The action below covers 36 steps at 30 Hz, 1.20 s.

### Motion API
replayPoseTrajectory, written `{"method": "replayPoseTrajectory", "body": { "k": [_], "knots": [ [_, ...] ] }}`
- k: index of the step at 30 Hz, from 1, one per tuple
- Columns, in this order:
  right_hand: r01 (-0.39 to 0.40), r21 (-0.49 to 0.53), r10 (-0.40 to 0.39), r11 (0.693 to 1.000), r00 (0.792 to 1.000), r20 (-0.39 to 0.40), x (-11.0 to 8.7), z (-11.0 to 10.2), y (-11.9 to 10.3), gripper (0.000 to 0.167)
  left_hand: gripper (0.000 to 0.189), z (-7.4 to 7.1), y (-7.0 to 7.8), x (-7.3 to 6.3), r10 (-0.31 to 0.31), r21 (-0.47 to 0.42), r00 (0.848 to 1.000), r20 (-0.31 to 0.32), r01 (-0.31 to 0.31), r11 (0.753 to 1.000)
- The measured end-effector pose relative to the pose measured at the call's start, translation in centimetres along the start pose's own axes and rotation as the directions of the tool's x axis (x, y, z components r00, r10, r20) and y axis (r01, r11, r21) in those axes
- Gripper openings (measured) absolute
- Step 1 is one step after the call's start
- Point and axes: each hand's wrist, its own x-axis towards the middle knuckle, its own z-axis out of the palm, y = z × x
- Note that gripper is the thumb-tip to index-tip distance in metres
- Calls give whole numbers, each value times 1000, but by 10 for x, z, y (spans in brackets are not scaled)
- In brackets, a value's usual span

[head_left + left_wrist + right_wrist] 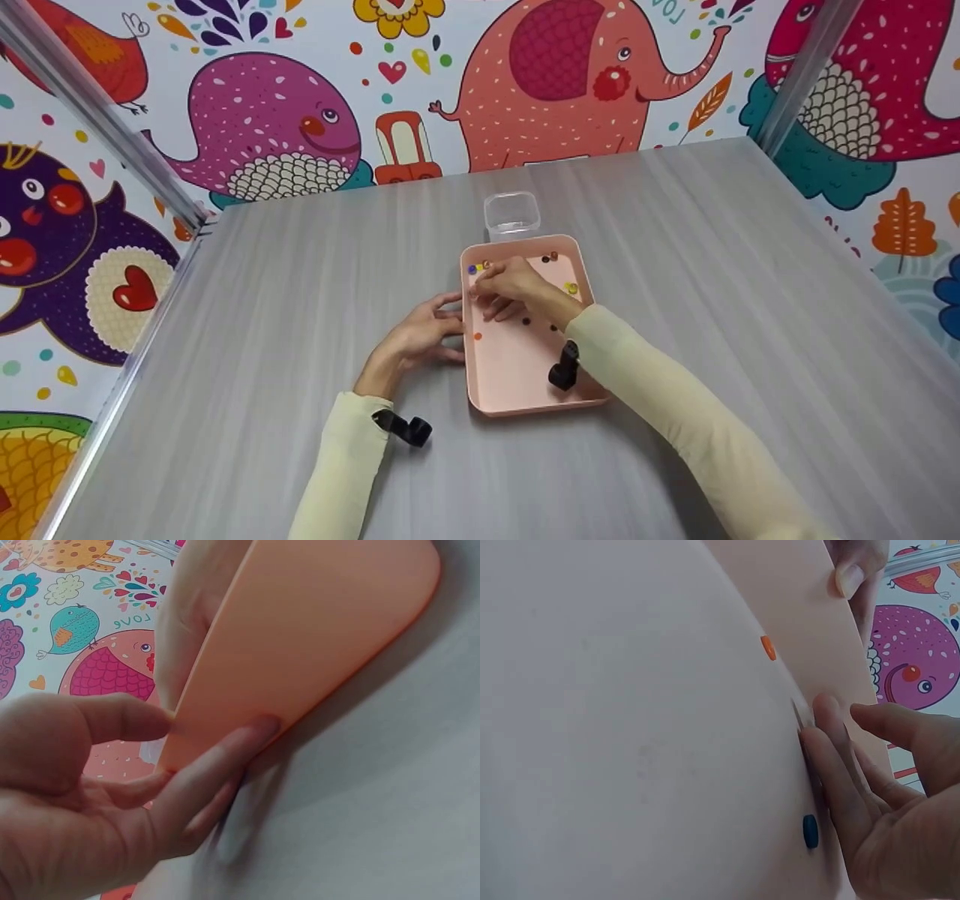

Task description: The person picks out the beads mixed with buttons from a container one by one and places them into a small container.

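My left hand (424,334) grips the left wall of a pink tray (510,382), with long fingers against the outside in the left wrist view and one fingertip over the rim in the right wrist view. The right hand (514,285) reaches inside, its fingertips low along that same wall, its thumb apart from them; nothing shows between them. An orange bead (769,648) and a dark teal bead (811,831) lie near those fingers. More small beads are scattered inside: a blue bead (472,269), a yellow bead (571,288) and a black bead (526,322).
Just behind the tray stands a clear plastic container (512,214). Everything rests on a grey wood-grain table (300,300). Patterned walls (420,75) with cartoon animals and metal posts (810,75) border its back and sides.
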Motion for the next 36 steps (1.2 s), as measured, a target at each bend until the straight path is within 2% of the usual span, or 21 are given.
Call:
{"method": "replayPoseTrajectory", "body": {
  "k": [15,21,28,36],
  "knots": [
    [29,-36,-30,999,999,-26,2,1,3,19,63,1,-1,0,14,1,1000,3,-14,1000],
    [44,-32,-44,999,999,-20,4,5,3,18,63,-2,-1,-2,8,19,1000,-10,-8,1000],
    [52,-37,-53,998,998,-34,5,6,4,16,64,-1,0,-1,5,-8,1000,7,-5,1000],
    [53,-24,-54,998,998,-42,6,6,4,13,62,-1,1,-1,3,8,1000,2,-3,1000]
  ]
}}
